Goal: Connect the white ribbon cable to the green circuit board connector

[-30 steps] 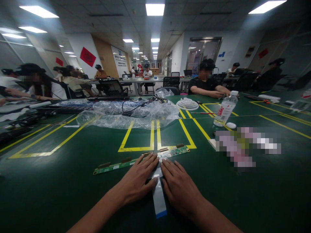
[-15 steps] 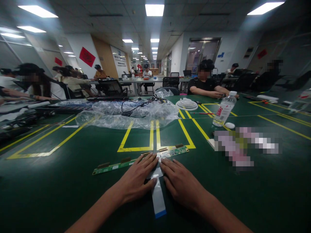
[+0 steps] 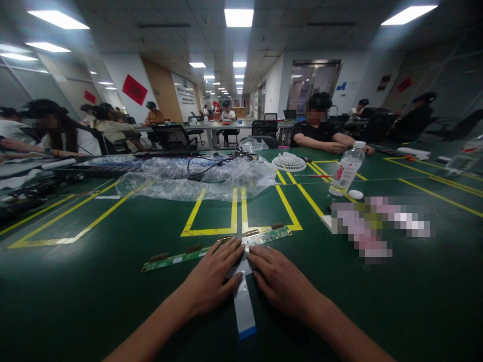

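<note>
A long, narrow green circuit board [image 3: 177, 260] lies slantwise on the green table in front of me. From its middle a white flat ribbon cable [image 3: 244, 307] with a blue end runs toward me. My left hand [image 3: 217, 269] lies flat with fingers stretched over the board and its thumb on the cable's left edge. From the other side, my right hand [image 3: 279, 279] rests its extended fingertips at the joint of cable and board. Both hands are open, their fingertips nearly meeting. The fingers partly cover that joint.
Crumpled clear plastic wrap [image 3: 241, 176] with black cables lies beyond the board. A white fan grille [image 3: 289, 162], a water bottle [image 3: 346, 168], a white cap [image 3: 355, 194] and a blurred pinkish item [image 3: 362, 229] are to the right. A person in black [image 3: 320, 128] sits across the table.
The view has shifted very slightly. Both hands stay at the cable and board, with no clear movement.
</note>
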The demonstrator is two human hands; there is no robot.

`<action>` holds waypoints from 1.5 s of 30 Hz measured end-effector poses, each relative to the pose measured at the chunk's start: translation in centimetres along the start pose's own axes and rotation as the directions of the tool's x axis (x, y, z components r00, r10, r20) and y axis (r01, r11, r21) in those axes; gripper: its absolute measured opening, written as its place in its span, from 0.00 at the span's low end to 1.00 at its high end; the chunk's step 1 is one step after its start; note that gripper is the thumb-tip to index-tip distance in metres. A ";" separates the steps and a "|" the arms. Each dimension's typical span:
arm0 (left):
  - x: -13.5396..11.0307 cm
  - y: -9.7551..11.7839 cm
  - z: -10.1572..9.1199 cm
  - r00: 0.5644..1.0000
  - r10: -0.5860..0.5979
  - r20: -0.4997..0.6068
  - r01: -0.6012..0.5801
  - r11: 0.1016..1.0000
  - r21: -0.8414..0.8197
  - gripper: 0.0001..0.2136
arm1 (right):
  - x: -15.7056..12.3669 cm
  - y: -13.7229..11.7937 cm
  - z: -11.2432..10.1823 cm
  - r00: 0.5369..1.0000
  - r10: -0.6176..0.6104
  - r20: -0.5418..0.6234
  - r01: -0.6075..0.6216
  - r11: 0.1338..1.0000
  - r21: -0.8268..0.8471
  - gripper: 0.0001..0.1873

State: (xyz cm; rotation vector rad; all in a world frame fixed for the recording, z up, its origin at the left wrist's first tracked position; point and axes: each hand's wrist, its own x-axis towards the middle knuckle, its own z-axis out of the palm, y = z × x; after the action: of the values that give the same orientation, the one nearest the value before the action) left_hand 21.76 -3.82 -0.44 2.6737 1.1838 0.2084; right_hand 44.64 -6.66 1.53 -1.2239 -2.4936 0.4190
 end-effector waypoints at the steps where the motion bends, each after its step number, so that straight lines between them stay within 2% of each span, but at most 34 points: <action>1: 0.0 0.0 0.0 1.000 -0.001 -0.002 0.001 1.000 -0.002 0.28 | 0.0 0.0 0.0 1.000 -0.008 -0.009 0.008 1.000 0.004 0.23; 10: -0.1 -0.1 0.2 1.000 0.014 -0.020 -0.013 1.000 0.025 0.28 | 0.0 -0.1 0.2 0.997 -0.056 -0.058 0.056 0.998 0.008 0.20; 27: 0.0 -0.3 0.4 1.000 0.013 -0.028 -0.013 1.000 0.020 0.27 | -0.1 0.0 0.0 0.998 -0.015 -0.063 0.017 0.999 0.038 0.19; 30: 0.0 -0.1 0.6 0.999 -0.027 -0.032 0.028 0.999 0.025 0.28 | -0.1 0.3 0.1 0.995 0.030 -0.092 -0.028 0.999 0.028 0.20; 32: -0.5 -0.3 0.5 0.993 -0.113 -0.036 0.115 0.992 0.050 0.28 | -0.2 0.5 0.1 0.992 0.058 -0.114 -0.058 0.998 0.009 0.21; 35: -3.0 -2.0 0.3 0.945 -0.320 -0.069 0.326 0.939 0.108 0.31 | -0.3 0.6 -0.1 0.986 0.087 -0.140 -0.088 0.996 -0.006 0.22; 39: -10.5 -7.7 0.5 0.815 -0.560 -0.148 0.579 0.794 0.186 0.34 | -0.3 0.5 -0.2 0.986 0.084 -0.144 -0.086 0.996 -0.002 0.22; 40: -12.7 -9.5 0.7 0.783 -0.602 -0.156 0.621 0.751 0.224 0.34 | -0.3 0.5 -0.1 0.987 0.084 -0.141 -0.085 0.996 0.001 0.22; 42: -16.7 -12.8 1.3 0.753 -0.642 -0.145 0.648 0.686 0.330 0.33 | -0.3 0.4 -0.1 0.987 0.088 -0.131 -0.088 0.996 0.008 0.22; 44: -19.3 -15.3 1.9 0.745 -0.651 -0.148 0.645 0.646 0.408 0.34 | -0.3 0.3 0.0 0.988 0.091 -0.128 -0.090 0.996 0.013 0.22; 45: -20.1 -16.1 2.1 0.721 -0.677 -0.147 0.665 0.618 0.419 0.35 | -0.3 0.3 0.0 0.988 0.091 -0.126 -0.090 0.996 0.013 0.22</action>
State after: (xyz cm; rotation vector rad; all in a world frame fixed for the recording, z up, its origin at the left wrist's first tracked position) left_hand -2.67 -8.46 -7.37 2.2896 2.3677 -0.2600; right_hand 44.98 -6.76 1.34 -1.3213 -2.3351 0.3610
